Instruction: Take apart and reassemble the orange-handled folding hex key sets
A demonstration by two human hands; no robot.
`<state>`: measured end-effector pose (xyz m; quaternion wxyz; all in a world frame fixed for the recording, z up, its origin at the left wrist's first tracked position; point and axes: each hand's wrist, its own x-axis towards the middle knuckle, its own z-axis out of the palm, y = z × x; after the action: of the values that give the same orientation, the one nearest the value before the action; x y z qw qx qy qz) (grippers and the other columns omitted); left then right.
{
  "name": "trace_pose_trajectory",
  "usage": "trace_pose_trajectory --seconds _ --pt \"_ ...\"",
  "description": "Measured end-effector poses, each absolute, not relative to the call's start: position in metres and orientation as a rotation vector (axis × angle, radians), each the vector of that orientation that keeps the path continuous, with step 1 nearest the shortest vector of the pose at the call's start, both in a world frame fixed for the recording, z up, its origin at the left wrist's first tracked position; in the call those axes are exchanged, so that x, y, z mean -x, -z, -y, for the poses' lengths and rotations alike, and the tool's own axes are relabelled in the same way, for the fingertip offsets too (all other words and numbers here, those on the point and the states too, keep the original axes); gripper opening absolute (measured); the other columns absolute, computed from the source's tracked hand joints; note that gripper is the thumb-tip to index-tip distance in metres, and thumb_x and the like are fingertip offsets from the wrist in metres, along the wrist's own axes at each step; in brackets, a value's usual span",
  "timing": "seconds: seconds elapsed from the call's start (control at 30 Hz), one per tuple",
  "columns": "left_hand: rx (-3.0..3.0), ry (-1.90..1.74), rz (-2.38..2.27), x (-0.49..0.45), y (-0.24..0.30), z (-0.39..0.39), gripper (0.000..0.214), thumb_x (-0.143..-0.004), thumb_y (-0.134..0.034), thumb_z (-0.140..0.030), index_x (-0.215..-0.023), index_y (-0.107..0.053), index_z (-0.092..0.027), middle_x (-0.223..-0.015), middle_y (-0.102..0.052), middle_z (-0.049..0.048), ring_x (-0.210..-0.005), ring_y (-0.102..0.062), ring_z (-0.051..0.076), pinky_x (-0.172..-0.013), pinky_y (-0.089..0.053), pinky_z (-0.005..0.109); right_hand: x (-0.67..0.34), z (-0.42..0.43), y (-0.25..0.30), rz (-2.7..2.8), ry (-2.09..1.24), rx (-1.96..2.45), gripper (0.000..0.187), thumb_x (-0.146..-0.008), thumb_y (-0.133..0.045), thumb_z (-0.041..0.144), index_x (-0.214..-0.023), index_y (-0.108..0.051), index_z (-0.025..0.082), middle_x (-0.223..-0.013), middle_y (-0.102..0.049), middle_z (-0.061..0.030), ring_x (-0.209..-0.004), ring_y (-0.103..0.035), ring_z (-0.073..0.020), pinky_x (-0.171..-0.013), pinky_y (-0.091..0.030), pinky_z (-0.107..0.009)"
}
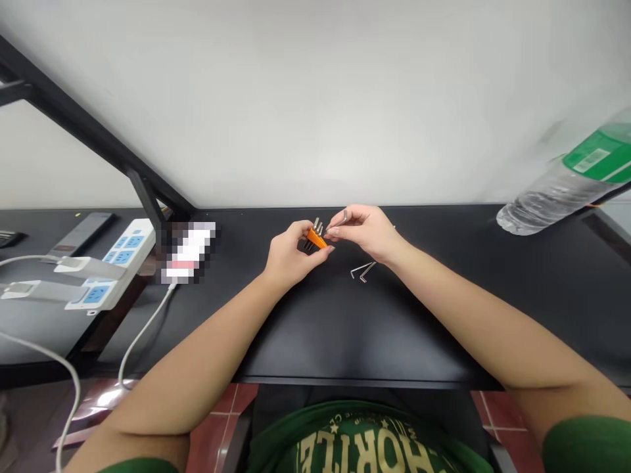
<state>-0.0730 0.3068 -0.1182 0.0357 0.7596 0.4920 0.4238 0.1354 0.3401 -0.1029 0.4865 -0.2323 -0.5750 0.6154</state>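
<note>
My left hand [294, 255] is closed on an orange hex key holder [317, 238], gripping it by its ends above the black table. Several metal hex keys [318, 225] stand in the holder, their bent ends up and their shafts showing below. Close at its right side, my right hand [363, 230] pinches a small hex key [345, 215], part of which is hidden by the fingers. Loose L-shaped hex keys [363, 270] lie on the table below my right wrist, partly covered by it.
A black table [305, 335] meets a pale wall. At the left are a white power strip [118, 263] with chargers and cables, a pixelated phone-like object [190, 253] on a cable, and a black metal frame [142, 190]. A large plastic bottle [557, 190] with a green label stands right.
</note>
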Motion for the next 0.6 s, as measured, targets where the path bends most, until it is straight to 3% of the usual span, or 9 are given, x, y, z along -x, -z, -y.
trace_pose_trajectory --seconds 0.3,0.6 --pt "-2.36 -1.301 -1.518 0.073 0.119 -0.307 0.047 -0.073 -0.086 -0.043 -0.108 -0.062 -0.021 -0.094 -0.078 0.0017 -0.085 -0.076 0.017 -0.08 -0.062 0.029 -0.132 -0.338 0.109 1.41 -1.514 0.658 0.02 -0.071 -0.087 0.027 -0.079 -0.072 0.017 -0.088 -0.077 -0.0032 -0.08 -0.071 -0.0163 -0.081 -0.059 -0.033" --pt "-2.39 -1.246 -1.583 0.073 0.12 -0.306 0.044 -0.074 -0.081 -0.033 -0.112 -0.064 -0.021 -0.1 -0.078 0.0015 -0.089 -0.076 0.017 -0.084 -0.061 0.028 -0.121 -0.325 0.111 1.623 -1.172 0.904 0.023 -0.079 -0.079 0.038 -0.074 -0.066 0.019 -0.079 -0.072 -0.0004 -0.076 -0.065 -0.0168 -0.07 -0.05 -0.029"
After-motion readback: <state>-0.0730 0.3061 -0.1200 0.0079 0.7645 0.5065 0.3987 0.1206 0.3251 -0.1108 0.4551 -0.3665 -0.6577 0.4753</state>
